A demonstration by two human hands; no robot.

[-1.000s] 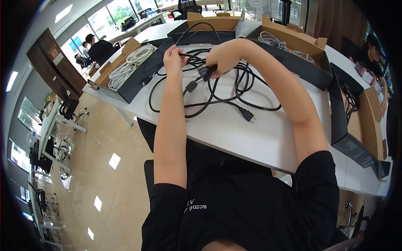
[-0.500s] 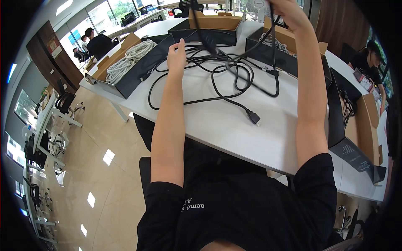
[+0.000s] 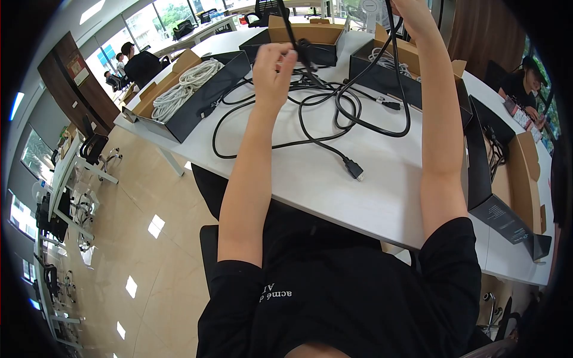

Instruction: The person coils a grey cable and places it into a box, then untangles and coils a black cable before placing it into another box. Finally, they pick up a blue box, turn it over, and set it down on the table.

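My right hand (image 3: 412, 17), partly cut off by the top edge, grips a raised black cable (image 3: 407, 113) that hangs in a loop over the table. My left hand (image 3: 273, 71) is loosely curled beside another hanging stretch of that black cabling, thumb apart from the fingers, with nothing visible in it. Below and between the hands lies a tangle of black cables (image 3: 301, 113) on the white table (image 3: 322, 191). One end, a black HDMI-type plug (image 3: 353, 169), points toward me. Another black connector (image 3: 389, 105) rests near the right-back box.
A box of white cables (image 3: 191, 83) stands on the left, another box (image 3: 322, 53) at the back. The right-back box (image 3: 439, 89) holds white cables too; the right box (image 3: 519, 179) holds black ones. A person (image 3: 525, 86) sits beyond at right.
My left hand has moved up and right, toward the hanging cable, its fingers more curled. The cable loop under my right hand has swung right, and the HDMI-type plug has shifted slightly left.
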